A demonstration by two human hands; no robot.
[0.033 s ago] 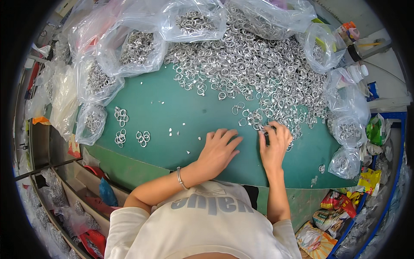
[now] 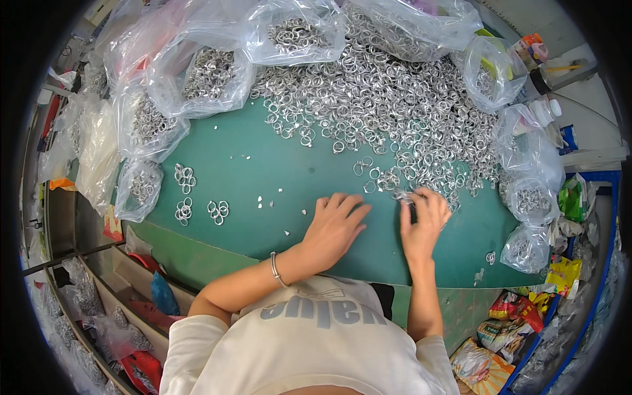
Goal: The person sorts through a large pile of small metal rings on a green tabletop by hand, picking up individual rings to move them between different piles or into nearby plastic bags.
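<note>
A broad heap of silver metal rings [image 2: 388,92] covers the far middle and right of the green tabletop. At the heap's near edge my right hand [image 2: 424,227] has its fingers curled down, thumb and forefinger around a few rings [image 2: 400,195]; exactly how many is hidden. My left hand [image 2: 336,227], with a bangle [image 2: 277,270] on its wrist, hovers over or rests on the tabletop just left of it. Its fingers are bent slightly and apart, with nothing in them. Three small groups of rings [image 2: 218,211] lie further left.
Clear plastic bags of rings [image 2: 214,72] line the far and left sides; more bags [image 2: 526,247] stand at the right. Small pale chips [image 2: 271,203] dot the green tabletop [image 2: 250,158]. A few rings [image 2: 490,257] lie near the right front. Snack packets [image 2: 507,322] fill a lower shelf at right.
My right hand has shifted slightly right, drawing its fingers over the rings at the heap's edge. The left hand has barely moved.
</note>
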